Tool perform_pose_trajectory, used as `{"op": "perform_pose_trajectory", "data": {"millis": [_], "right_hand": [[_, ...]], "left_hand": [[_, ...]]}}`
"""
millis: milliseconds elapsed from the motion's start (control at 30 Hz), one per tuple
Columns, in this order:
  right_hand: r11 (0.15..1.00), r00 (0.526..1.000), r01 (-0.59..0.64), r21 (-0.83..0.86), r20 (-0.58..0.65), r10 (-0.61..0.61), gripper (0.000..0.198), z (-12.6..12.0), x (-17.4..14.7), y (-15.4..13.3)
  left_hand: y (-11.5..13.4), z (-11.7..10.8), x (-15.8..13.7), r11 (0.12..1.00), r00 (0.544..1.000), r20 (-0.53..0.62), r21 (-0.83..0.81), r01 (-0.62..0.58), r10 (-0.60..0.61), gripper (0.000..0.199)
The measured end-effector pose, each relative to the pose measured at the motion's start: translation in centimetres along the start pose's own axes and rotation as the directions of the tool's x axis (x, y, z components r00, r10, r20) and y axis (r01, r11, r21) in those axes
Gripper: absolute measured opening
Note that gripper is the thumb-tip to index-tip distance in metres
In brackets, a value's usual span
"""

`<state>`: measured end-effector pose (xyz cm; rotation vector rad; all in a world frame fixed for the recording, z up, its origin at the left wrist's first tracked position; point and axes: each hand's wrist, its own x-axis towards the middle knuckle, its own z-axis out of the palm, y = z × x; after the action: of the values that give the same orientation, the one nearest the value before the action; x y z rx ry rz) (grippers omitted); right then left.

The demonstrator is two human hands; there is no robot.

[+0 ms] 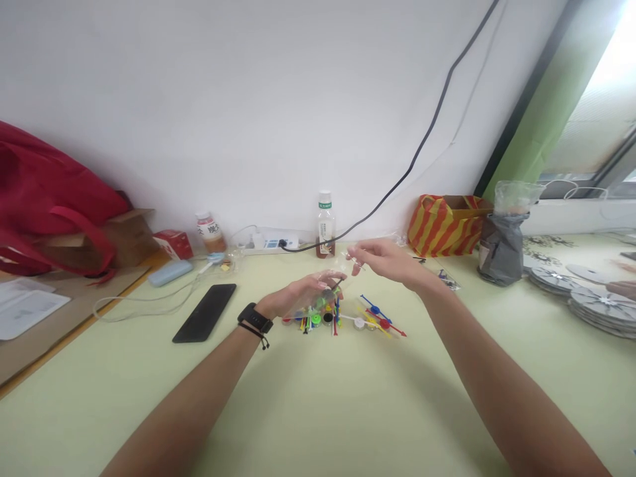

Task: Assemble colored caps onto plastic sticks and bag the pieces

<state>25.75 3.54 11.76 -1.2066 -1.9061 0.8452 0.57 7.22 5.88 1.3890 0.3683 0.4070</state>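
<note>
A clear plastic bag (301,310) is held in my left hand (303,291), its fingers closed around it. Through the film show a green piece and a dark piece. My right hand (373,258) pinches the upper edge of the same bag, thumb against fingers. Just below my hands lie small coloured plastic pieces: a blue arrow spinner (375,309), a red arrow spinner (385,323), a white round-based one (359,323), a green disc (316,320) and a black disc (328,318). The bag partly hides the pieces at the left.
A black phone (205,313) lies left of my hands. Behind stand a drink bottle (325,225), a power strip (275,240) and a striped paper bag (444,228). Stacked white discs (603,305) are at the right, with part of another person's hand (623,289) beside them.
</note>
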Motion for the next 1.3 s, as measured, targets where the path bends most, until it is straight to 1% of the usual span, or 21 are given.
{"op": "perform_pose_trajectory", "data": {"millis": [67, 133, 233, 333, 433, 500, 533, 567, 600, 667, 700, 767, 867, 933, 1000, 1067, 1133, 1167, 1200, 1267, 1300], "right_hand": [[0.999, 0.993, 0.014, 0.047, 0.113, -0.019, 0.04, -0.8, -0.3, 0.2], [0.995, 0.987, 0.023, 0.099, 0.159, -0.038, 0.037, -1.4, -0.5, 0.5], [0.983, 0.989, 0.041, 0.181, 0.134, -0.066, 0.031, -1.8, -0.6, 0.7], [0.978, 0.993, 0.071, 0.197, 0.081, -0.088, 0.027, -1.9, -0.5, 0.9], [0.986, 1.0, 0.02, 0.163, -0.026, -0.016, 0.026, -1.9, 0.0, 2.2], [0.99, 0.992, -0.083, 0.113, -0.083, 0.092, 0.024, -1.8, 0.5, 3.9], [0.987, 0.986, -0.152, 0.048, -0.068, 0.155, 0.022, -1.7, 0.8, 4.8], [0.974, 0.975, -0.22, -0.05, -0.002, 0.22, 0.02, -1.4, 1.0, 5.8], [0.953, 0.955, -0.258, -0.157, 0.106, 0.277, 0.02, -1.1, 1.2, 6.6], [0.913, 0.881, -0.256, -0.318, 0.313, 0.356, 0.021, -0.2, 1.3, 7.9], [0.901, 0.843, -0.235, -0.364, 0.385, 0.375, 0.023, 0.3, 1.4, 8.4], [0.896, 0.811, -0.195, -0.399, 0.448, 0.376, 0.024, 1.1, 1.5, 8.8], [0.899, 0.831, -0.167, -0.404, 0.433, 0.349, 0.02, 1.3, 1.6, 9.0], [0.901, 0.862, -0.18, -0.396, 0.377, 0.338, 0.02, 0.6, 1.8, 9.0], [0.904, 0.916, -0.201, -0.377, 0.255, 0.31, 0.018, -0.5, 1.8, 8.8], [0.919, 0.968, -0.205, -0.338, 0.072, 0.243, 0.013, -1.9, 1.7, 8.5], [0.947, 0.98, -0.173, -0.271, -0.147, 0.137, 0.009, -3.2, 1.5, 8.1], [0.962, 0.96, -0.145, -0.23, -0.266, 0.081, 0.008, -3.8, 1.3, 7.8], [0.976, 0.922, -0.113, -0.188, -0.387, 0.032, 0.01, -4.4, 1.2, 7.4], [0.995, 0.802, -0.037, -0.096, -0.597, -0.028, 0.017, -5.3, 0.9, 6.7], [0.999, 0.743, 0.009, -0.047, -0.668, -0.038, 0.021, -5.6, 0.8, 6.2]], "left_hand": [[0.0, -0.1, -0.1, 0.999, 1.0, -0.01, -0.033, 0.005, -0.005, 0.049], [0.1, -0.1, -0.1, 0.997, 0.999, -0.03, -0.072, 0.01, -0.012, 0.048], [0.1, 0.0, 0.0, 0.985, 0.995, -0.038, -0.15, 0.088, -0.095, 0.059], [-0.1, -0.1, 0.3, 0.968, 0.981, -0.025, -0.169, 0.184, -0.191, 0.071], [-0.4, -0.4, 0.7, 0.96, 0.971, -0.083, -0.19, 0.206, -0.225, 0.063], [-0.6, -0.7, 0.9, 0.958, 0.958, -0.168, -0.211, 0.195, -0.232, 0.05], [-0.7, -0.9, 1.0, 0.959, 0.95, -0.214, -0.219, 0.182, -0.229, 0.043], [-0.7, -1.0, 1.1, 0.96, 0.941, -0.257, -0.229, 0.16, -0.219, 0.036], [-0.8, -1.2, 1.2, 0.961, 0.935, -0.29, -0.244, 0.133, -0.203, 0.03], [-0.9, -1.3, 1.3, 0.953, 0.933, -0.315, -0.292, 0.078, -0.173, 0.023], [-1.0, -1.4, 1.3, 0.948, 0.937, -0.311, -0.313, 0.06, -0.162, 0.021], [-1.1, -1.4, 1.3, 0.953, 0.946, -0.295, -0.3, 0.043, -0.136, 0.022], [-1.0, -1.3, 1.0, 0.989, 0.941, -0.326, -0.144, 0.045, -0.09, 0.029], [-0.8, -1.3, 0.8, 0.999, 0.926, -0.376, -0.007, 0.041, -0.04, 0.035], [-0.7, -1.3, 0.7, 0.991, 0.904, -0.426, 0.13, 0.04, 0.019, 0.039], [-0.6, -1.5, 0.8, 0.959, 0.879, -0.468, 0.279, 0.048, 0.092, 0.041], [-0.5, -1.8, 0.9, 0.9, 0.854, -0.487, 0.432, 0.055, 0.182, 0.044], [-0.5, -1.9, 0.9, 0.862, 0.842, -0.486, 0.504, 0.052, 0.233, 0.045], [-0.5, -2.0, 1.0, 0.821, 0.831, -0.477, 0.569, 0.046, 0.284, 0.046], [-0.5, -2.1, 1.1, 0.741, 0.808, -0.454, 0.67, 0.031, 0.377, 0.045], [-0.4, -2.0, 1.1, 0.71, 0.797, -0.445, 0.704, 0.03, 0.408, 0.043]]}}
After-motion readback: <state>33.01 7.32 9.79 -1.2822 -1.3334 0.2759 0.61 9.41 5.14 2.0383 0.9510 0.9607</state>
